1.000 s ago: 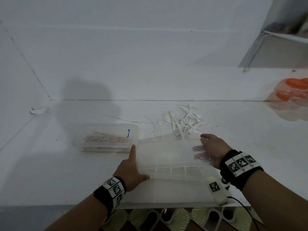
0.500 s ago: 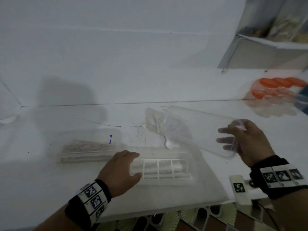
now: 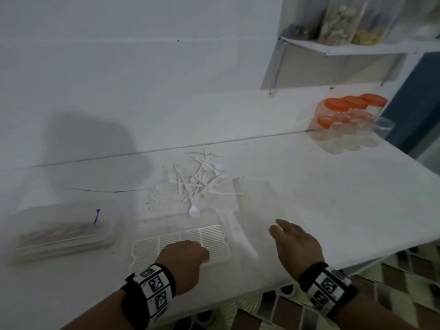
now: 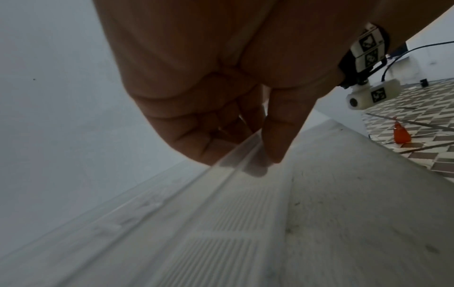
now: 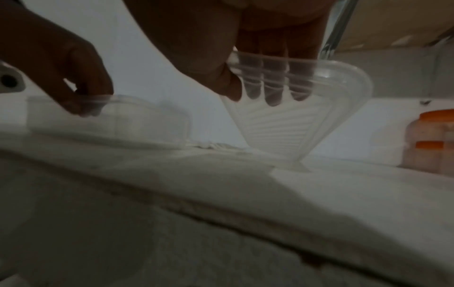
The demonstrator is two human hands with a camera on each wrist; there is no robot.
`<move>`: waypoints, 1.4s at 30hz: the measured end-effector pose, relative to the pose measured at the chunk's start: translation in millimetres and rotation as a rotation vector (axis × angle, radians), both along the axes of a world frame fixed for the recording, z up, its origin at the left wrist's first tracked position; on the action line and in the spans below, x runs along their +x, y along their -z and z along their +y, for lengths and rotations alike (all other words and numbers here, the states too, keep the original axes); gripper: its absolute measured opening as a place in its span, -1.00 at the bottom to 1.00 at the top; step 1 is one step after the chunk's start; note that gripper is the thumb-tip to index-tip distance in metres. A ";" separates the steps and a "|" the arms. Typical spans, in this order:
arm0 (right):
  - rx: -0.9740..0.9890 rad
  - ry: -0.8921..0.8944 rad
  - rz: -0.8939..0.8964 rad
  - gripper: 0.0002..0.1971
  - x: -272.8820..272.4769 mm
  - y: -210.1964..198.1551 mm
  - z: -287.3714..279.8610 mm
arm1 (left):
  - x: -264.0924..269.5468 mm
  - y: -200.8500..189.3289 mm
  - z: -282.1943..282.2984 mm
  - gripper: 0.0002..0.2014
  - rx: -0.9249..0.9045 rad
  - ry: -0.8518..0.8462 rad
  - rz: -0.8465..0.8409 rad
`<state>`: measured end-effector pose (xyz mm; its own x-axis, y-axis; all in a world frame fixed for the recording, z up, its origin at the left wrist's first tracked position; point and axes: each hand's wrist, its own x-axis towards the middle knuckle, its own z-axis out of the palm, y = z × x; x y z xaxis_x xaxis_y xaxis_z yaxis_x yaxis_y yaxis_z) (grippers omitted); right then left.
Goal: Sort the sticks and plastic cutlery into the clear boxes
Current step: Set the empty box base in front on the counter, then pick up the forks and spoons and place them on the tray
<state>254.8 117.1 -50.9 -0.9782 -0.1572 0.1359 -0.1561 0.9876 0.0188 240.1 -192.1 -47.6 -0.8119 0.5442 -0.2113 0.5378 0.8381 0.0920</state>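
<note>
At far left we see one clear lidded box with brownish sticks inside and a blue mark on its lid, sitting on the white counter near its front edge. Just to its right, our left hand curls its fingers over the near rim of a second clear box, thumb inside the wall and clamped on it; one white slotted grid lies in that box's floor. Behind it, towards the wall, one loose pile of white plastic cutlery is scattered on the counter, too tangled to count, with a single spoon lying nearest the box's far rim. Our right hand pinches a third clear piece, box or lid we cannot tell, thumb outside and three fingers seen through its wall, tilted with one corner on the counter. Bare counter stretches right of that hand. At far right, four orange-lidded jars stand against the wall beneath one shelf.
</note>
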 end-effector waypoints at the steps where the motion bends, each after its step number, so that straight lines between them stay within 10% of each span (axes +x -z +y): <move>1: 0.007 0.006 -0.080 -0.47 -4.0 4.3 2.5 | -1.3 -3.7 8.2 -0.61 0.041 -0.022 -0.031; 12: -0.115 0.107 -0.508 -0.43 -58.3 19.9 59.0 | -14.4 -10.1 60.6 -0.55 -0.002 -0.208 -0.090; 26: -0.258 -0.237 -0.380 -0.85 -150.4 -71.9 13.1 | -93.3 -85.5 -23.7 -0.78 0.256 -0.503 0.012; 42: 0.012 -0.149 -0.602 -0.72 -268.5 -30.3 -103.2 | -207.8 -19.0 -16.4 -0.60 -0.110 -0.137 -0.262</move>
<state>-13.8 13.9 -20.6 -0.8500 -0.2962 -0.4355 -0.2791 0.9546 -0.1045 32.3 -208.5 -28.6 -0.7862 0.3958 -0.4747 0.3889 0.9137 0.1178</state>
